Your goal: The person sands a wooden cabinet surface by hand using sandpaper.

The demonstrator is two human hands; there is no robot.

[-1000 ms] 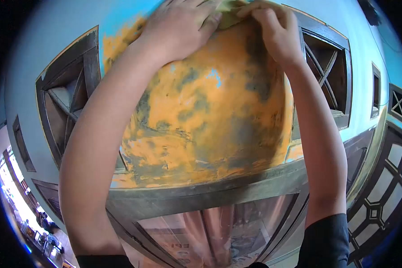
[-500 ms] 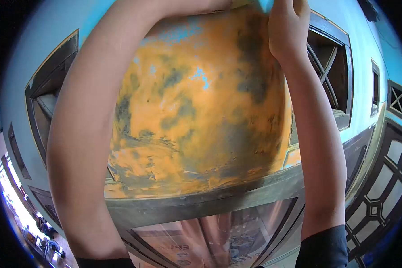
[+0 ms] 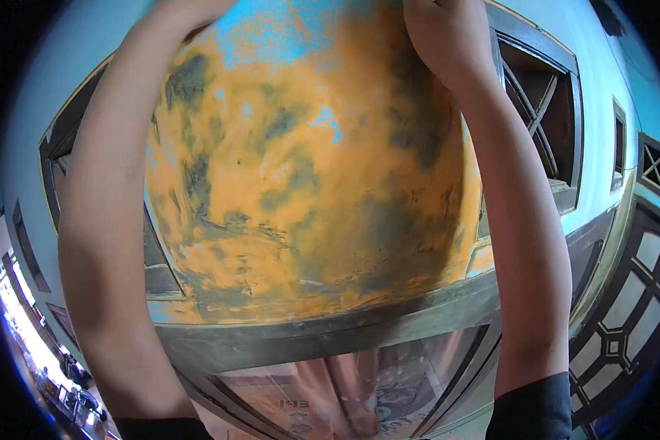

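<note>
Both arms reach up in front of a wall panel [image 3: 301, 191] patched in orange, dark grey and bright blue. My left hand [image 3: 205, 10] is at the top edge, left of centre, near the blue part; its fingers are cut off by the frame. My right hand [image 3: 447, 29] is at the top right of the panel, its fingers mostly outside the view. Whatever either hand holds cannot be seen. Below the panel runs a grey wooden beam [image 3: 330, 339].
An opening with crossed slats [image 3: 541, 110] is right of the panel, and a dark frame [image 3: 60, 147] is on the left. Under the beam, glass panes [image 3: 345, 392] show reflections. A patterned door [image 3: 616, 341] stands at far right; a bright opening [image 3: 33, 330] is at lower left.
My left hand and forearm have moved left, uncovering more blue at the panel's top. My right hand has shifted slightly left and a little down.
</note>
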